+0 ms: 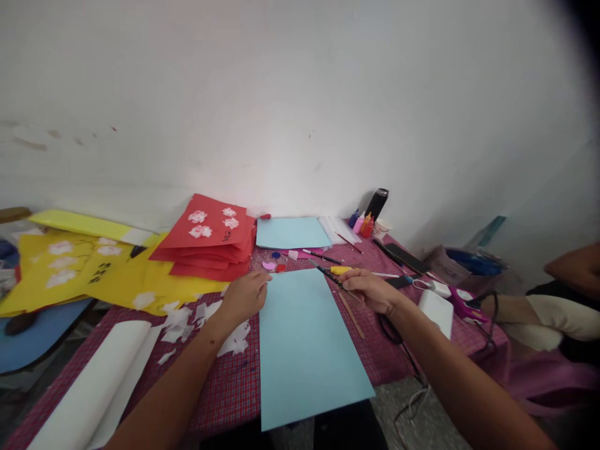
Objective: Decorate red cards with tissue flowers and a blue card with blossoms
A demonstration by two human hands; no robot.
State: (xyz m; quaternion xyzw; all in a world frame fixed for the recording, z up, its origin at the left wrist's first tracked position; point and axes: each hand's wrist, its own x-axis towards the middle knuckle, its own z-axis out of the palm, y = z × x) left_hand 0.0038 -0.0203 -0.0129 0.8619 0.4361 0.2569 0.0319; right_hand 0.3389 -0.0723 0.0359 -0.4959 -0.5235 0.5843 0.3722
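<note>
A large light-blue sheet of paper (pixel 309 350) lies in front of me, its near end jutting past the table edge over my lap. At its upper left edge, my left hand (pixel 244 297) is closed, thumb and finger pinching the paper's side. My right hand (pixel 370 289) is wrapped around a thin, dark, patterned pen-like tool (pixel 328 274), whose tip points to the upper left above the sheet's far right corner. Whether it is a pen or a brush I cannot tell. Close by are a yellow-handled tool (pixel 340 270) and a flat wooden stick (pixel 351 315).
Red sheets with white flowers (pixel 206 234) are stacked at the back left, beside yellow sheets (pixel 107 269). White paper scraps (pixel 178 322) and a white paper roll (pixel 94 387) lie left. Behind are more blue sheets (pixel 293 232) and paint bottles (pixel 368 225). Another person's arm (pixel 574 269) shows right.
</note>
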